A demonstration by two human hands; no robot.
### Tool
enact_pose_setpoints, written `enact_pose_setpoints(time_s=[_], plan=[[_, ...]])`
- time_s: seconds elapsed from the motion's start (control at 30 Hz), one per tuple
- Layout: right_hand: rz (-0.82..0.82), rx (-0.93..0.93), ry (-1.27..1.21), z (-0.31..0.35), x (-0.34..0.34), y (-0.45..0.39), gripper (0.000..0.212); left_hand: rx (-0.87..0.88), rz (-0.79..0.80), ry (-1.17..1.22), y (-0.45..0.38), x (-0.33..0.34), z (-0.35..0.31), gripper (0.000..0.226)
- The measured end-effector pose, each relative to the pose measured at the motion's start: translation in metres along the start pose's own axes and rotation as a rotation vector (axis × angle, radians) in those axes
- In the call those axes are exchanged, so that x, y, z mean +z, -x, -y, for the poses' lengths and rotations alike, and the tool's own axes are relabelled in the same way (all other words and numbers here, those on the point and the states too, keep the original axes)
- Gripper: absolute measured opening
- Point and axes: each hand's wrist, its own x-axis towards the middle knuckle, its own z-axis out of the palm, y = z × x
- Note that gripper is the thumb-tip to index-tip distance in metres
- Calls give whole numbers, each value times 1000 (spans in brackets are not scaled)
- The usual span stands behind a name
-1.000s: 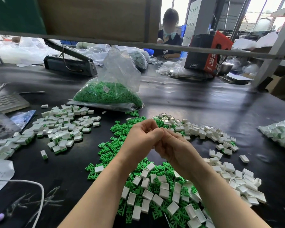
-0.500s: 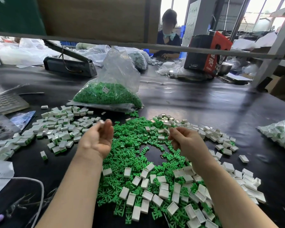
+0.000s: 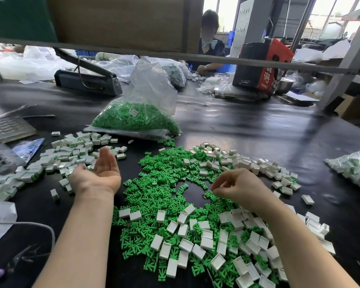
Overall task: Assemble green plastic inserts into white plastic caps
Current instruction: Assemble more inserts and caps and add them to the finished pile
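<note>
Hovering palm-up and empty, the left hand sits by the assembled caps near the table's left edge. Right hand pinches loosely over the green inserts mid-table; can't tell if it's holding one. White caps are mixed in.

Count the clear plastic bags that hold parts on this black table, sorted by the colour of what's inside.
Clear plastic bag of green plastic inserts: 1
Clear plastic bags of white-and-green pieces, right edge, and one farther back: 2
Total: 3
</note>
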Motion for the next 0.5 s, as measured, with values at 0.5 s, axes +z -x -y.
enact_pose_setpoints(time_s=[0.5], plan=[[222,-359,162,27,26,5,11,-24,429,-1207,33,7,57,15]])
